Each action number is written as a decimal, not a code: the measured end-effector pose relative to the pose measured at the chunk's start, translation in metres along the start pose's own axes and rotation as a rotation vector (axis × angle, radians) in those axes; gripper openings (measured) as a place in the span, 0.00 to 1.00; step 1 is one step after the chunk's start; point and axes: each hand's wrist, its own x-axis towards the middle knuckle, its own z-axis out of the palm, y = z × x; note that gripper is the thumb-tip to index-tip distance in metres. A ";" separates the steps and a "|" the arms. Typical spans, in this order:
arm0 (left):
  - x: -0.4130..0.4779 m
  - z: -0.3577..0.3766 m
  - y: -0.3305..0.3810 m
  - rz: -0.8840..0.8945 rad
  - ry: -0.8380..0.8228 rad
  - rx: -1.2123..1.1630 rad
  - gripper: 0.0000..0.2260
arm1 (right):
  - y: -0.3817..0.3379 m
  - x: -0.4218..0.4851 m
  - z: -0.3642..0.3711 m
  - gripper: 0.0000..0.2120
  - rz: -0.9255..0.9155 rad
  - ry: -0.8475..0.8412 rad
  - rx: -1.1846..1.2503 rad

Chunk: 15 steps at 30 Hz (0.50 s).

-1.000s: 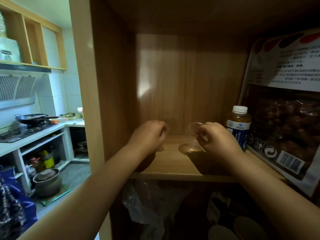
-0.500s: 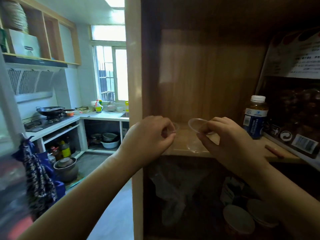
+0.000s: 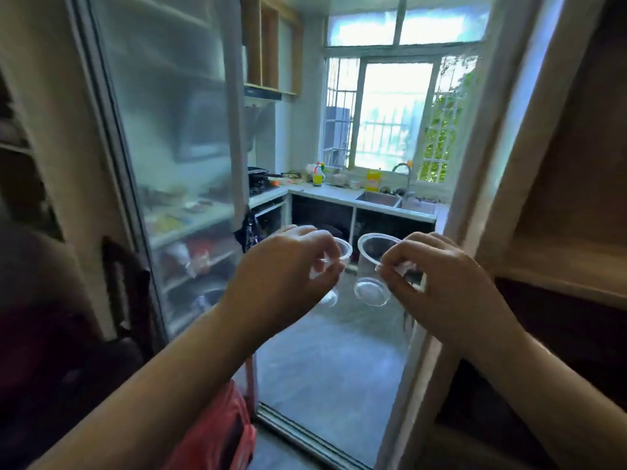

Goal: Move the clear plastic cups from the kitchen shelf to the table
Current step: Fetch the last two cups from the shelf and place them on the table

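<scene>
My left hand [image 3: 288, 269] pinches the rim of one clear plastic cup [image 3: 334, 293], mostly hidden behind the fingers. Beside it, my right hand [image 3: 441, 276] pinches the rim of a second clear plastic cup [image 3: 371, 269], whose open mouth and round base show fully. Both cups hang in the air at chest height, a small gap between them, in front of the kitchen doorway. The wooden shelf [image 3: 570, 266] they came from is at the right edge. No table is in view.
A frosted sliding glass door [image 3: 176, 164] stands at left, with a door track [image 3: 305, 432] on the floor. Beyond are a grey kitchen floor [image 3: 332, 361], a counter with a sink [image 3: 380, 200] and a barred window [image 3: 390, 113]. A red bag [image 3: 217, 432] hangs low.
Both hands have pulled back from the shelf, each carrying a cup. The view has swung left, away from the shelf, to face the kitchen doorway.
</scene>
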 end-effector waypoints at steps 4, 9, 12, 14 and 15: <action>-0.056 -0.061 -0.061 -0.126 -0.009 0.097 0.04 | -0.069 0.023 0.066 0.01 -0.117 -0.052 0.130; -0.132 -0.135 -0.112 -0.266 0.034 0.221 0.03 | -0.159 0.041 0.136 0.02 -0.277 -0.125 0.267; -0.176 -0.178 -0.132 -0.379 0.094 0.314 0.04 | -0.217 0.050 0.170 0.03 -0.375 -0.179 0.358; -0.201 -0.200 -0.142 -0.451 0.108 0.357 0.05 | -0.250 0.055 0.189 0.04 -0.417 -0.218 0.414; -0.212 -0.209 -0.147 -0.480 0.120 0.376 0.05 | -0.263 0.057 0.198 0.05 -0.439 -0.238 0.431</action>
